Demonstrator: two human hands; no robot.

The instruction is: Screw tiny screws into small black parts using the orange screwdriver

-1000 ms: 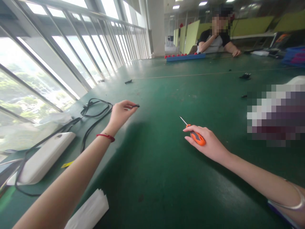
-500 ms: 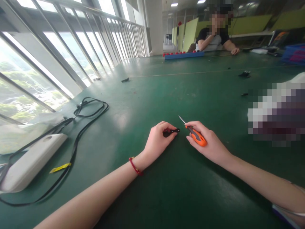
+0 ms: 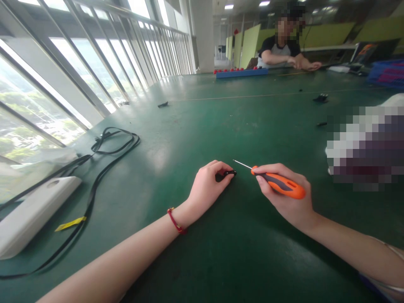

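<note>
Well in from the green worktop's left edge, the right hand and left hand are near each other: one wraps an orange-handled screwdriver, the other pinches a small black part (mostly hidden by fingers). The tip is near it, apart; a skidding blade could jab those fingers, or a weak pinch let the part twist.

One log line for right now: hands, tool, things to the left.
left hand: pinching black part | right hand: holding screwdriver, tip apart from black part | left side: cable, white block
</note>
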